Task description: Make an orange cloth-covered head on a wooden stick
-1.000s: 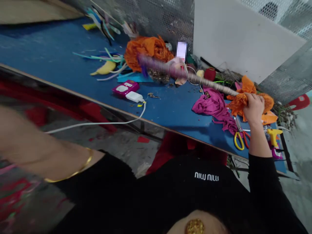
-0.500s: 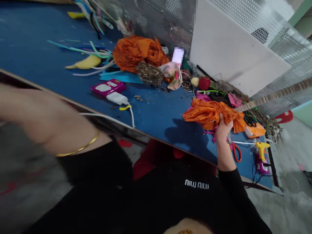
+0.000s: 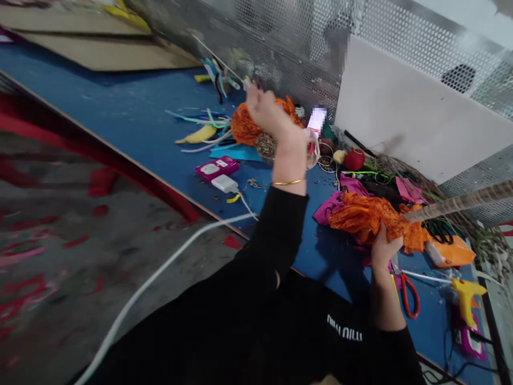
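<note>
My right hand is closed round a bundle of crumpled orange crepe paper, held above the right part of the table. A brown banded stick runs from this bundle to the right edge. My left hand, with a gold bangle at the wrist, reaches over a second crumpled orange bundle at the back. Its fingers are beside the spot where a thin pale stick ends; blur hides whether they grip anything. Red-handled scissors lie below my right hand.
On the blue table lie a yellow banana-shaped thing, a purple box, a white plug, a yellow glue gun and a red ball. A white cable hangs off the front edge. A white board leans behind.
My left hand has swung from the lower left, off the table, to the back near the orange bundle. The view has turned left. My right hand keeps holding the crepe paper.
</note>
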{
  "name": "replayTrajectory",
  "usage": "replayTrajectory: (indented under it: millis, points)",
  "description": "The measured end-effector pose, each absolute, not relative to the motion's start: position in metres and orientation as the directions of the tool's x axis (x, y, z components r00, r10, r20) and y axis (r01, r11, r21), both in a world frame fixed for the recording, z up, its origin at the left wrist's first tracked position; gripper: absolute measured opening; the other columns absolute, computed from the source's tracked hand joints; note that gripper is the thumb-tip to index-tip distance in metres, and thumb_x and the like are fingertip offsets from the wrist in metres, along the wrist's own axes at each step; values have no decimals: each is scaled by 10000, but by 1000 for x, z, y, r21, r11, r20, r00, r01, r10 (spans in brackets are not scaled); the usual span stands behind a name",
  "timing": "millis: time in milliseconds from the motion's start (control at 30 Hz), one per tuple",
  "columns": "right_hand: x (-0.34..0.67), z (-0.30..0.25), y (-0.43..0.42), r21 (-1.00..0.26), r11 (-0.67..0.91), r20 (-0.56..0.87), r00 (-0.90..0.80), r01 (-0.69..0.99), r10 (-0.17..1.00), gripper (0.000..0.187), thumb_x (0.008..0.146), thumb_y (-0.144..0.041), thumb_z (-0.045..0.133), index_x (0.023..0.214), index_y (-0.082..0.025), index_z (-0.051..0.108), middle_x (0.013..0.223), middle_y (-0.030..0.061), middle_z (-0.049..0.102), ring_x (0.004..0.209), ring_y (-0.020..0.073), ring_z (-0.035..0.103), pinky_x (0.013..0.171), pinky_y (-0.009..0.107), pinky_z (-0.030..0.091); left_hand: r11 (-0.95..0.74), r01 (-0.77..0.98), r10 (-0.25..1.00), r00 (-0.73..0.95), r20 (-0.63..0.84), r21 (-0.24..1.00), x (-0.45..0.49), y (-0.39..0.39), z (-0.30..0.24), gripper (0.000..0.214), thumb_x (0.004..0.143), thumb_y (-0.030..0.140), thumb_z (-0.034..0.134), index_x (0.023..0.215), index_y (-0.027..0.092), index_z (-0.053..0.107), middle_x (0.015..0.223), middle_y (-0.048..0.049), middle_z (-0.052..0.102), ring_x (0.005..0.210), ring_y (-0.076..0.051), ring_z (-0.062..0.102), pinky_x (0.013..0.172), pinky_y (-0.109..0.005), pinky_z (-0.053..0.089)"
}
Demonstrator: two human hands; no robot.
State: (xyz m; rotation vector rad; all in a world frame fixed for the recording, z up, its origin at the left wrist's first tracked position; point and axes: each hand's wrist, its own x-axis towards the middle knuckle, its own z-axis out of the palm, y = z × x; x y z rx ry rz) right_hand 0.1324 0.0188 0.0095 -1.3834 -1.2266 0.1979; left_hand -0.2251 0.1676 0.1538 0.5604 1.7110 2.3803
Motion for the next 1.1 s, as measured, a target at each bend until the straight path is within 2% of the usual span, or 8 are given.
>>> replayTrajectory:
  millis: [67, 133, 233, 333, 533, 833, 1000, 1100]
  points:
    - [134, 8, 19, -804, 257, 519, 423, 536, 742, 523, 844, -577, 618, 1014, -99, 745, 1140, 265, 776, 1143, 376, 751, 1071, 550, 568, -290, 15, 387, -913, 131, 957, -183, 195, 170, 455, 1107, 79, 174, 1561, 78, 158, 1674, -160, 376, 1418, -56, 489, 1050, -174, 500]
    - [137, 8, 17, -800, 250, 513, 407, 546, 756, 538, 842, -577, 626, 1017, -85, 755, 1165, 279, 771, 1184, 395, 739, 1099, 570, 547, -275, 76, 519, -827, 214, 958, -140, 215, 173, 389, 1115, 109, 219, 1472, 60, 366, 1549, -136, 549, 1253, -38, 612, 949, -143, 526]
    - [141, 7, 13, -791, 239, 514, 401, 563, 758, 506, 836, -559, 647, 1009, -100, 772, 1185, 267, 774, 1208, 407, 733, 1122, 588, 532, -295, 227, 631, -683, 367, 928, -108, 237, 151, 221, 1029, 68, 528, 1153, 208, 647, 1249, 7, 748, 1107, -82, 682, 1005, -228, 559]
    - [146, 7, 11, -809, 180, 493, 479, 560, 726, 484, 815, -550, 683, 1045, -134, 777, 1249, 245, 763, 1236, 418, 721, 1123, 598, 538, -195, 504, 681, -548, 486, 842, -125, 255, 111, 223, 957, 37, 577, 1043, 199, 704, 1235, -75, 746, 1219, -203, 658, 1167, -373, 490]
    - [148, 3, 8, -841, 65, 423, 578, 537, 697, 506, 760, -570, 742, 1084, -187, 806, 1320, 215, 741, 1285, 443, 691, 1152, 592, 531, 188, 471, 594, -753, 282, 862, -200, 295, 59, 577, 918, 205, 738, 1434, 71, 516, 1497, -228, 564, 1429, -319, 508, 1240, -416, 383]
    - [146, -7, 0, -778, 192, 557, 515, 598, 652, 389, 739, -465, 806, 1112, -570, 776, 1250, -49, 786, 1294, 388, 667, 1182, 497, 521, 431, 363, 661, -750, -16, 826, -239, 335, 34, 1017, 703, 235, 972, 1495, -1, 378, 1482, -309, 571, 1389, -373, 575, 1145, -439, 446]
    - [145, -4, -5, -786, 152, 523, 513, 599, 681, 324, 767, -434, 773, 1086, -484, 800, 1246, -18, 791, 1288, 385, 689, 1161, 505, 558, 487, 397, 679, -732, -52, 778, -245, 334, 31, 994, 695, 141, 945, 1488, 0, 363, 1524, -294, 546, 1401, -363, 566, 1149, -464, 456]
    - [142, -1, -7, -804, 94, 482, 552, 587, 681, 309, 802, -478, 729, 1084, -371, 796, 1199, 52, 802, 1264, 391, 714, 1136, 563, 581, 468, 418, 672, -741, -6, 779, -240, 323, 33, 1040, 727, 362, 982, 1455, 15, 326, 1489, -232, 592, 1406, -260, 548, 1158, -431, 416]
